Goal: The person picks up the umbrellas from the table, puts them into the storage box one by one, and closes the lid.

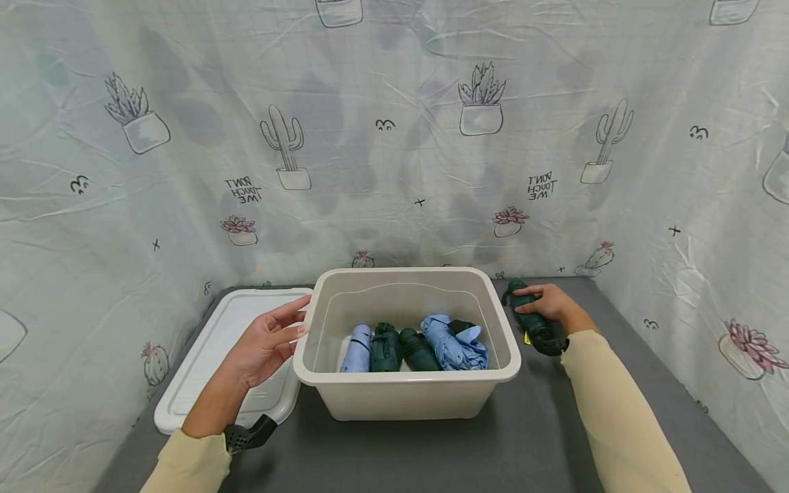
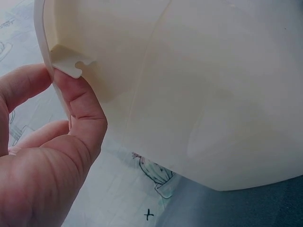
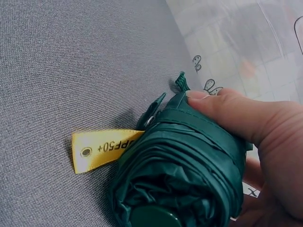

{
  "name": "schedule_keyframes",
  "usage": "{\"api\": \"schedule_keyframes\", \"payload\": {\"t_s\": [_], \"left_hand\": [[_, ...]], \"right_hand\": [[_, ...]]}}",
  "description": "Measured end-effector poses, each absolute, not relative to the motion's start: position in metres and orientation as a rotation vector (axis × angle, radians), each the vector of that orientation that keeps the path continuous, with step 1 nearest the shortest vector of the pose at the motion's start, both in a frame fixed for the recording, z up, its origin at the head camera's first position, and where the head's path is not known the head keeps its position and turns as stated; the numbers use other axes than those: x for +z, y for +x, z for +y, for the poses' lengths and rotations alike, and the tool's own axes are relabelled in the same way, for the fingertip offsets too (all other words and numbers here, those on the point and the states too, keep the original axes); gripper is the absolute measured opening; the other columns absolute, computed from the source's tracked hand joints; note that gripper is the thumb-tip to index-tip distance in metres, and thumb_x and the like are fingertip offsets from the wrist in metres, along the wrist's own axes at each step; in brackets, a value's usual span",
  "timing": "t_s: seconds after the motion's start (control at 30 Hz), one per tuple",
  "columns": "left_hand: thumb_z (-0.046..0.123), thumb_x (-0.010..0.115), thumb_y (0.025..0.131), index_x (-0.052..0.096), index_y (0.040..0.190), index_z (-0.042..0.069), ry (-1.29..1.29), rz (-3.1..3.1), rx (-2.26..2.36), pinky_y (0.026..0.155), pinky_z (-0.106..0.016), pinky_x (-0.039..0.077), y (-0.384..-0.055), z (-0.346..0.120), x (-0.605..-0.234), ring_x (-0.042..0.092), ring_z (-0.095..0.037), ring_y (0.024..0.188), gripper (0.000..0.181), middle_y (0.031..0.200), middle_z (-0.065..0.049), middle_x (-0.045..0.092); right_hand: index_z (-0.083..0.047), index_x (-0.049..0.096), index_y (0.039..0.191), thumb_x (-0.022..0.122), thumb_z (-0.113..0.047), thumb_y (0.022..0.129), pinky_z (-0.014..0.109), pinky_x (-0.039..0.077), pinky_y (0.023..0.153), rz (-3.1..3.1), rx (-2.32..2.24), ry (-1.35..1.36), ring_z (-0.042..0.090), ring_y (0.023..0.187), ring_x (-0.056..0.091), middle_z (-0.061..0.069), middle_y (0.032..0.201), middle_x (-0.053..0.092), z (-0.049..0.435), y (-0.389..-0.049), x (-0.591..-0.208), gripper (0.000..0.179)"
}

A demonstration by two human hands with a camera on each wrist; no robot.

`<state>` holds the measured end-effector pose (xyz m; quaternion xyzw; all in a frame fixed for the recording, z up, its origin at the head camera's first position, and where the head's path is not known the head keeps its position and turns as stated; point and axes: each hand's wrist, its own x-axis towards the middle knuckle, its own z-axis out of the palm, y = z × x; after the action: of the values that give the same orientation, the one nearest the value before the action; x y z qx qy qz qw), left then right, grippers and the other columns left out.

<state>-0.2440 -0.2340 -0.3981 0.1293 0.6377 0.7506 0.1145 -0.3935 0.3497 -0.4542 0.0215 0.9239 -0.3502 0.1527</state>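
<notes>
A folded dark green umbrella (image 1: 533,322) lies on the grey surface to the right of a pale plastic storage box (image 1: 407,397). My right hand (image 1: 553,306) grips it, and the right wrist view shows the thumb along the rolled green fabric (image 3: 189,156) and a yellow tag (image 3: 102,149) sticking out. At the box's left rim, my left hand (image 1: 266,346) pinches the edge; one bent finger (image 2: 87,106) sits under the lip. Inside the box lie a slim light blue umbrella (image 1: 357,349), two dark green umbrellas (image 1: 385,348) and a loosely bundled light blue umbrella (image 1: 453,342).
A white lid (image 1: 216,349) lies flat left of the box, partly behind my left forearm. Behind and at both sides hangs a pale curtain (image 1: 394,150) printed with potted plants. Grey cloth (image 1: 394,459) covers the tabletop.
</notes>
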Motion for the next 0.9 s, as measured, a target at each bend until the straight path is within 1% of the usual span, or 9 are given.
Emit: {"api": "schedule_keyframes", "payload": {"t_s": [0.17,0.43,0.53,0.67,0.8,0.9], "left_hand": [[0.000,0.058,0.102,0.029,0.160,0.002,0.381,1.869,2.207,0.095,-0.036,0.060,-0.243,-0.235,-0.399,0.069,-0.016,0.112,0.066,0.124,-0.005,0.061],[0.001,0.059,0.102,0.028,0.161,0.002,0.372,1.876,2.210,0.095,-0.036,0.060,-0.242,-0.236,-0.399,0.069,-0.017,0.113,0.066,0.124,-0.005,0.062],[0.002,0.060,0.102,0.028,0.161,0.002,0.367,1.890,2.203,0.095,-0.036,0.059,-0.241,-0.236,-0.399,0.069,-0.018,0.113,0.067,0.125,-0.005,0.062],[0.003,0.061,0.102,0.029,0.161,0.003,0.357,1.912,2.191,0.095,-0.036,0.059,-0.241,-0.234,-0.397,0.069,-0.018,0.112,0.067,0.124,-0.005,0.061],[0.003,0.061,0.101,0.029,0.161,0.003,0.355,1.916,2.183,0.094,-0.036,0.060,-0.241,-0.232,-0.396,0.069,-0.017,0.111,0.067,0.123,-0.004,0.061],[0.003,0.061,0.101,0.029,0.161,0.003,0.351,1.915,2.179,0.094,-0.035,0.060,-0.240,-0.233,-0.396,0.069,-0.016,0.110,0.068,0.122,-0.004,0.061]], "right_hand": [[-0.013,0.062,0.142,0.081,-0.035,0.088,0.041,0.058,0.086,2.657,-0.997,0.062,0.041,0.117,0.059,0.039,0.149,0.044,0.348,-0.396,-0.454,0.061],[-0.014,0.061,0.143,0.080,-0.038,0.088,0.042,0.059,0.087,2.663,-0.961,0.061,0.041,0.116,0.060,0.038,0.149,0.043,0.348,-0.399,-0.456,0.063],[-0.014,0.061,0.143,0.080,-0.039,0.088,0.044,0.058,0.087,2.681,-0.942,0.053,0.043,0.116,0.061,0.038,0.148,0.044,0.347,-0.398,-0.456,0.063],[-0.013,0.063,0.141,0.077,-0.037,0.091,0.048,0.056,0.087,2.762,-0.863,-0.005,0.044,0.114,0.060,0.039,0.145,0.047,0.345,-0.393,-0.454,0.058],[-0.012,0.064,0.139,0.073,-0.035,0.093,0.053,0.054,0.090,2.813,-0.814,-0.052,0.046,0.115,0.059,0.039,0.142,0.050,0.344,-0.386,-0.451,0.053],[-0.012,0.065,0.139,0.074,-0.034,0.093,0.052,0.055,0.091,2.803,-0.840,-0.050,0.044,0.115,0.059,0.037,0.141,0.052,0.344,-0.382,-0.450,0.051]]}}
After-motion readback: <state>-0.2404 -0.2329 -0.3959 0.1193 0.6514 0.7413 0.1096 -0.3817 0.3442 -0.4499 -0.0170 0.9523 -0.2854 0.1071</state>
